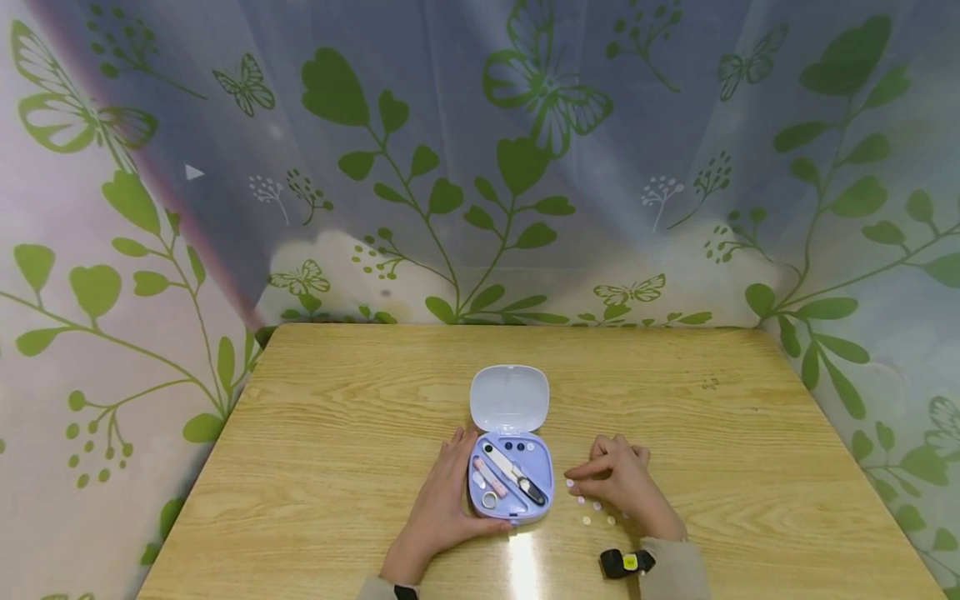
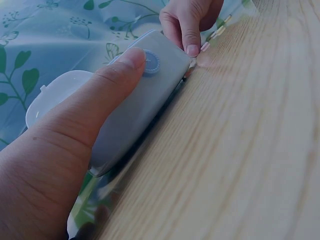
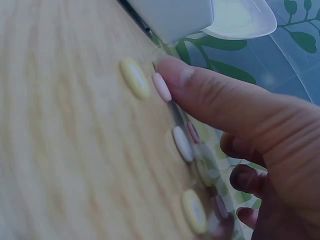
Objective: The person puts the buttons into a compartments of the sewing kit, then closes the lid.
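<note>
A lavender box (image 1: 550, 467) with its white lid (image 1: 510, 398) raised sits mid-table. Inside lie a long white-and-black tool (image 1: 525, 481), a pink stick-like piece (image 1: 490, 477), a ring (image 1: 490, 500) and small dark and white buttons (image 1: 521, 447) at the top. My left hand (image 1: 444, 500) grips the box, fingers along its left side, thumb across the front beside a round catch (image 2: 151, 63). Just right of the box, my right hand (image 1: 622, 479) pinches a small pale button (image 1: 569, 482) low over the wood, thumb and forefinger together.
Several pale buttons lie scattered on the wooden table (image 1: 337, 433) near my right hand, among them a yellow button (image 3: 135, 78) and a pinkish button (image 3: 161, 86). A black wrist device (image 1: 613, 564) is at my right sleeve. Behind the table hangs a leaf-and-butterfly patterned cloth (image 1: 450, 208).
</note>
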Demonstrator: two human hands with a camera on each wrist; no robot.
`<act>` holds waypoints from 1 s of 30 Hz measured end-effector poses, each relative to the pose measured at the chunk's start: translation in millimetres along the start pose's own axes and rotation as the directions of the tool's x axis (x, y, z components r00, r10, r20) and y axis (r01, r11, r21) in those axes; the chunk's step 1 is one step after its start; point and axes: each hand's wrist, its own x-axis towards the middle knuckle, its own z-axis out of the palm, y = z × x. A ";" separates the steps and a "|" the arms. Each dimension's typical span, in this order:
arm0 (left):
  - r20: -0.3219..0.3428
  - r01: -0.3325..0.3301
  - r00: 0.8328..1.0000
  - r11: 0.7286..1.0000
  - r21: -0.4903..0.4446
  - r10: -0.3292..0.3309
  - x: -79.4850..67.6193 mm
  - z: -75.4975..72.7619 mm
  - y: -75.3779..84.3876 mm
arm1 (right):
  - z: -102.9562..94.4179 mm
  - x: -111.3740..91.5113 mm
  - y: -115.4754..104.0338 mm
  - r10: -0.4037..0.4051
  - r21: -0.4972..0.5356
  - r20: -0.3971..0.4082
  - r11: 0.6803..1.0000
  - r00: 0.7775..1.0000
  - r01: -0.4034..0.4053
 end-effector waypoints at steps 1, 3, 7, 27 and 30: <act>0.003 0.004 1.000 1.000 -0.002 -0.004 -0.1 -0.4 0.3 | 0.2 0.1 0.2 0.004 0.004 -0.001 1.000 1.000 -0.004; 0.006 0.006 1.000 1.000 0.000 -0.006 -0.2 -0.6 0.4 | 0.7 0.1 1.0 0.013 0.013 -0.005 1.000 1.000 -0.013; 0.009 0.009 1.000 1.000 0.000 -0.009 -0.4 -0.5 0.2 | 1.8 0.4 2.2 0.028 0.025 -0.010 0.999 1.000 -0.028; 0.004 0.002 1.000 1.000 0.005 -0.002 -0.3 0.7 -1.2 | 7.8 4.0 7.7 -0.090 0.048 -0.063 0.994 0.994 0.093; 0.016 0.013 1.000 1.000 0.001 -0.013 -0.3 0.5 -1.3 | 9.8 5.4 9.0 -0.131 0.032 -0.080 0.990 0.988 0.134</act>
